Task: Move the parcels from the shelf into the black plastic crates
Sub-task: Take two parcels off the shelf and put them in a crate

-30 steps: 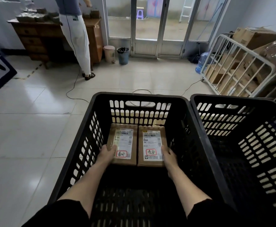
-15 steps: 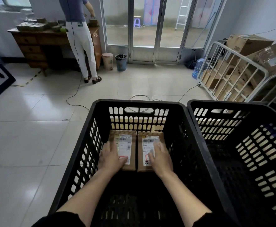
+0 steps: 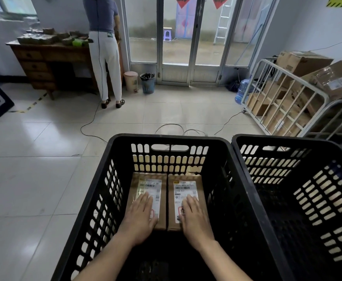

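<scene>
Placement is judged to be the step in hand: two brown parcels are set flat on the floor of the nearer black crate (image 3: 170,138). The left hand (image 3: 140,219) is laid on the left parcel (image 3: 148,186) and the right hand (image 3: 194,219) on the right parcel (image 3: 186,186). On both hands the fingers (image 3: 145,199) are stretched straight over the white labels and nothing is gripped, so both hands are read as released and merely pressing. To do the step well, light, even pressure should be applied through the palms so that each parcel is seated level. Both should be nudged away from the wrists until their far ends meet the slotted crate wall beyond the fingertips; whether that wall is already touched cannot be told. The long edges are seen touching, or all but touching, in the gap between the two hands, and this tight seam should be respected so that floor is left free on the wrist side. The hands should then be lifted straight up, so that neither parcel is dragged askew. Each parcel lies directly under its hand, its near end about level with the heel of the palm and its far half showing beyond the fingertips. A second black crate (image 3: 287,139) stands just outside the right hand, against the first; its contents cannot be made out.
</scene>
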Action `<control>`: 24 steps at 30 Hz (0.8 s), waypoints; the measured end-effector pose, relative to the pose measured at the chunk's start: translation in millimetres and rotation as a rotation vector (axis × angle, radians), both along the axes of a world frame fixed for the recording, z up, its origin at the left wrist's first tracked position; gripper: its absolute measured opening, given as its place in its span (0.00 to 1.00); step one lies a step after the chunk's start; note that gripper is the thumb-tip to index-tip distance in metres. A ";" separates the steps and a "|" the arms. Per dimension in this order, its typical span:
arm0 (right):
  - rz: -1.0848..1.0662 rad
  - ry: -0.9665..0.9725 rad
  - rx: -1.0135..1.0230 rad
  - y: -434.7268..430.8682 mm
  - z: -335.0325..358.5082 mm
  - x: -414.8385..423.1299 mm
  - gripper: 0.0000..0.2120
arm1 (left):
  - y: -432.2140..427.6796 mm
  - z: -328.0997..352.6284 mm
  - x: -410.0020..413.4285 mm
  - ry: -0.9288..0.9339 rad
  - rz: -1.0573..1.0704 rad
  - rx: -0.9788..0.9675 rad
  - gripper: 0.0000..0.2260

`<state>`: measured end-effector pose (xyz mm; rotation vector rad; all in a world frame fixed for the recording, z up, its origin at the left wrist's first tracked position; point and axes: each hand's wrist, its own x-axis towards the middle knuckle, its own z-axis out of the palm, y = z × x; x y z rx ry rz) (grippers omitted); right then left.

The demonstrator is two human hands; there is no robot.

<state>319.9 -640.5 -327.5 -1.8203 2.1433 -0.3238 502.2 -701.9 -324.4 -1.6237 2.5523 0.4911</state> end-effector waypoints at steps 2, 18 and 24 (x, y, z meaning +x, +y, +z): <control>0.012 0.018 -0.008 -0.8 -4.3 -1.2 0.26 | -1.5 -1.1 -0.1 -0.004 0.002 0.011 0.31; 0.037 -0.001 -0.007 -3.4 47.2 8.3 0.26 | 3.8 56.6 -7.5 -0.096 -0.036 0.036 0.31; 0.054 0.042 -0.007 13.1 77.5 17.9 0.27 | 19.1 90.4 -1.0 -0.037 -0.008 -0.022 0.31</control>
